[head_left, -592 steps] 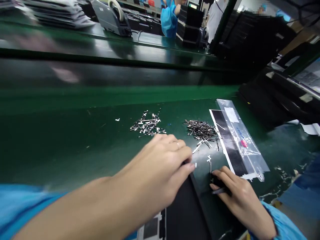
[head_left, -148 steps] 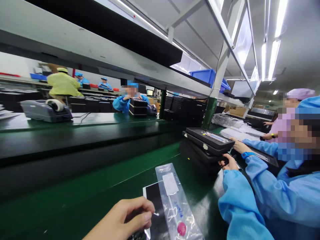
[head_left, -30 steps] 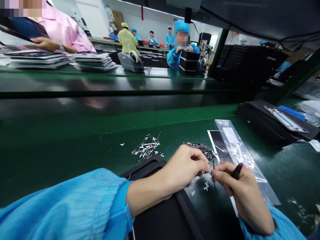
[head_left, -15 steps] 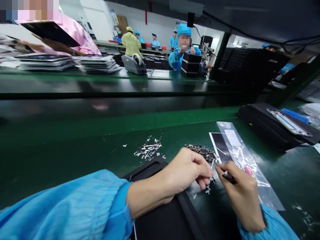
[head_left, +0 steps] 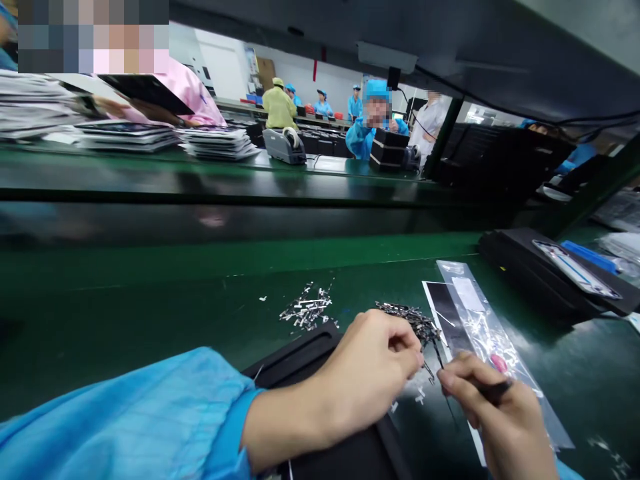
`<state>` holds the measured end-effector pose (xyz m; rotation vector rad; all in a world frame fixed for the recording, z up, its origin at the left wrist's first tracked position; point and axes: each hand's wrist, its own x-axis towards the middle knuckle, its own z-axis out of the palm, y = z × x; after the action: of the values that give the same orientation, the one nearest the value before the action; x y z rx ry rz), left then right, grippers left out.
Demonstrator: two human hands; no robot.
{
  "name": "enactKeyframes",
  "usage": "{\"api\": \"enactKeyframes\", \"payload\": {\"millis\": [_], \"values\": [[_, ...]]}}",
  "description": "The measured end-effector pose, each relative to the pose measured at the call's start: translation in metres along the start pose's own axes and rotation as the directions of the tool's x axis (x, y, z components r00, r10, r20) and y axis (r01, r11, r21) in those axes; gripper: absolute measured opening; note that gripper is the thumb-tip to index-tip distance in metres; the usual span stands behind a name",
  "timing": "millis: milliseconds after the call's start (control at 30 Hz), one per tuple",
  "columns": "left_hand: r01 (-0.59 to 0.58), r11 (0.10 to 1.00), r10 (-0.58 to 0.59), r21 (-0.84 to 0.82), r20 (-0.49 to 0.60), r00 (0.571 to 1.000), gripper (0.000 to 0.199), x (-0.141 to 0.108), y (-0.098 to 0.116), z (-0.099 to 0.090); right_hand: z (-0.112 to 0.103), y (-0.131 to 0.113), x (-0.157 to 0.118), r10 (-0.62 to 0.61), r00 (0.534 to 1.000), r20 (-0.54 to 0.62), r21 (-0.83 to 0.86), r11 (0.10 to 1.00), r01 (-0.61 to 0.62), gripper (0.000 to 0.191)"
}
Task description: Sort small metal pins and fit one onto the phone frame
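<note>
My left hand (head_left: 373,377) is curled at the fingertips, pinching what looks like a small metal strip just in front of a dark heap of thin metal strips (head_left: 407,320). My right hand (head_left: 500,417) is shut on black-handled tweezers (head_left: 495,392), whose thin tips reach toward the left fingertips. A second, brighter heap of metal strips (head_left: 306,311) lies further left on the green bench mat (head_left: 150,320). Behind my hands lies a clear plastic bag (head_left: 473,320) holding a pink-tipped item, on a black strip sheet (head_left: 440,303).
A black case (head_left: 300,353) lies under my left forearm. A black tray (head_left: 550,270) holding a metal frame stands at right. Across the bench are stacked dark panels (head_left: 217,143), a tape dispenser (head_left: 284,147), and co-workers in blue.
The whole view has tilted, so the bench sits lower in the picture. My right hand has dropped lower right, and the tweezers now point more sideways. My left hand stays at the dark heap.
</note>
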<state>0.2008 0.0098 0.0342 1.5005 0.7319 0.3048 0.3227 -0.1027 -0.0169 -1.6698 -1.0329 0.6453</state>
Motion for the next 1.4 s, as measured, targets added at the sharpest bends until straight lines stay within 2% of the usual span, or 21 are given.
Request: {"api": "enactKeyframes", "payload": {"millis": [67,100,267,433,500,633,733,833,933,1033,1100,1167,1233,1400], "values": [[-0.032,0.998,0.034,0.048,-0.046,0.998,0.013,-0.004,0.002,-0.006,0.003,-0.003,-0.004,-0.098,0.993,-0.059,-0.063,0.994,0.094,0.028],[-0.037,0.998,0.04,0.053,-0.057,0.998,0.013,-0.007,0.003,-0.01,0.003,-0.003,-0.005,-0.116,0.992,-0.046,-0.093,0.989,0.111,0.029],[0.004,0.998,-0.005,-0.068,-0.011,1.0,0.01,-0.023,0.008,-0.022,0.004,0.014,0.01,0.06,0.989,0.133,-0.225,0.974,-0.029,0.031],[0.047,0.99,-0.05,-0.135,-0.026,0.998,0.01,-0.036,-0.002,-0.028,0.008,0.023,0.017,0.148,0.976,0.158,-0.22,0.969,-0.112,0.034],[0.075,0.984,-0.08,-0.161,-0.024,0.997,0.012,-0.039,-0.005,-0.03,0.008,0.024,0.016,0.153,0.973,0.17,-0.245,0.963,-0.109,0.036],[0.098,0.973,-0.102,-0.207,-0.008,0.995,0.01,-0.045,-0.004,-0.031,0.009,0.034,0.018,0.07,0.977,0.199,-0.383,0.924,0.012,0.03],[0.107,0.964,-0.111,-0.244,-0.001,0.994,0.009,-0.051,-0.003,-0.032,0.008,0.041,0.019,-0.023,0.984,0.177,-0.453,0.886,0.102,0.02],[0.131,0.947,-0.127,-0.295,0.033,0.991,0.007,-0.054,-0.005,-0.032,0.005,0.03,0.014,-0.123,0.982,0.143,-0.455,0.873,0.176,0.022],[0.145,0.937,-0.133,-0.318,0.059,0.989,0.007,-0.055,-0.01,-0.032,0.007,0.003,0.008,-0.149,0.976,0.156,-0.383,0.902,0.199,0.022],[0.154,0.935,-0.135,-0.319,0.081,0.987,0.008,-0.056,-0.013,-0.03,0.018,-0.025,0.006,-0.004,0.99,0.142,-0.115,0.993,0.021,0.03],[0.158,0.935,-0.132,-0.316,0.102,0.986,0.008,-0.058,-0.014,-0.028,0.028,-0.039,0.007,0.097,0.975,0.2,0.018,0.995,-0.103,0.034],[0.163,0.935,-0.134,-0.315,0.111,0.985,0.008,-0.06,-0.014,-0.028,0.037,-0.049,0.008,0.114,0.953,0.279,0.068,0.988,-0.138,0.029],[0.175,0.932,-0.142,-0.317,0.123,0.982,0.009,-0.062,-0.014,-0.028,0.042,-0.056,0.008,0.077,0.938,0.337,0.094,0.989,-0.115,0.025],[0.199,0.926,-0.163,-0.322,0.135,0.977,0.007,-0.063,-0.014,-0.031,0.045,-0.064,0.007,0.098,0.925,0.367,0.166,0.972,-0.168,0.024]]}}
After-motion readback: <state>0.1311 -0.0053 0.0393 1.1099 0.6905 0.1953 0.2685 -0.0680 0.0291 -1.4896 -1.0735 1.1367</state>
